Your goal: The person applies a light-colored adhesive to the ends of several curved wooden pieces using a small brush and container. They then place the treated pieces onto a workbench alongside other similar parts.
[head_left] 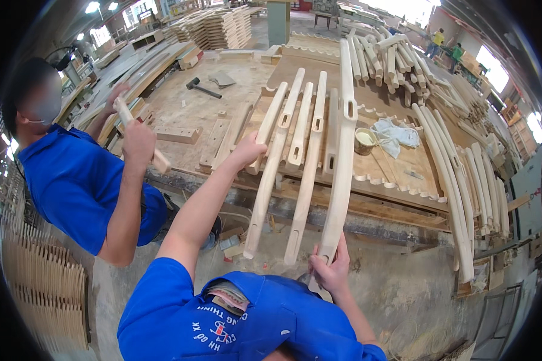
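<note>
My right hand (332, 265) is closed around the near end of a long, pale, slightly curved wooden post (342, 138) with a slot cut through it. This post slants away from me across the bench edge. My left hand (249, 150) is wrapped round the lower part of a shorter wooden post (272, 120), leftmost in the row. Between my hands lie two long slotted posts (271, 174) (310, 171), their near ends jutting past the bench, and a short slotted post (300, 129). Another short post is partly hidden behind the one in my right hand.
A co-worker (90, 174) in blue stands close on my left, holding a wooden piece (141, 135). The workbench (247, 69) carries a hammer (203, 88), a cup (365, 141) and a white cloth (396, 136). Posts are piled behind (391, 60); long posts (442, 180) overhang at right.
</note>
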A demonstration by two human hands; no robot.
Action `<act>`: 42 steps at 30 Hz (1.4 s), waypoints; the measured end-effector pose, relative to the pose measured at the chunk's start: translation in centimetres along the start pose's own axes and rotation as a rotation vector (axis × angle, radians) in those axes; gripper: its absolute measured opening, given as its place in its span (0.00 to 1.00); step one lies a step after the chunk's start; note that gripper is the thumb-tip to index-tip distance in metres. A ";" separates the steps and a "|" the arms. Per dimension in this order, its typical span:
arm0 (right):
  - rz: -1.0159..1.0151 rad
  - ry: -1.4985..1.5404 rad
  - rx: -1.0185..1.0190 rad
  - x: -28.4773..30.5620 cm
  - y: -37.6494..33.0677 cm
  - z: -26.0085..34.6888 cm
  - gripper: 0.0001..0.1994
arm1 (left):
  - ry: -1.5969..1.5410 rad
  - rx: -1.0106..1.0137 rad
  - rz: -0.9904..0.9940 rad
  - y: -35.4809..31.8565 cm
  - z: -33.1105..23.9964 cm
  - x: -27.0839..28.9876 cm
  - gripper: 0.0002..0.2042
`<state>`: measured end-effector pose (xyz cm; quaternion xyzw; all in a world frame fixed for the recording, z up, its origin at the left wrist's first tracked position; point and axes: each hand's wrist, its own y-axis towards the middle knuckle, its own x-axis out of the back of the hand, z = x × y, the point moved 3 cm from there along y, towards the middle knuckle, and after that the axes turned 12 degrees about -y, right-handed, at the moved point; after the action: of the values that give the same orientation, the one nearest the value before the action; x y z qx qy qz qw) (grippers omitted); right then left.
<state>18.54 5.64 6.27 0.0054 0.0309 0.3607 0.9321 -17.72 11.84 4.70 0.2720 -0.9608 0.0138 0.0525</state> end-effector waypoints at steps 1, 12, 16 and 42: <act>0.008 0.019 0.009 -1.3 0.5 0.3 0.38 | 0.009 0.000 0.005 0.5 -0.2 0.2 0.21; 0.127 0.306 0.058 -17.1 7.3 0.1 0.30 | -0.583 0.115 0.022 -10.9 -1.1 3.7 0.27; 0.100 0.333 0.071 -21.1 9.4 -2.2 0.28 | -0.732 0.247 0.160 -17.5 -0.2 5.3 0.26; 0.100 -0.449 0.119 -12.0 0.6 -3.5 0.16 | 0.334 -0.222 -0.089 -18.4 6.2 4.7 0.27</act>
<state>9.03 -2.06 3.44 0.1420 -0.1561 0.3937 0.8947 -12.65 -6.66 -0.97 0.3005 -0.9214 -0.0496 0.2413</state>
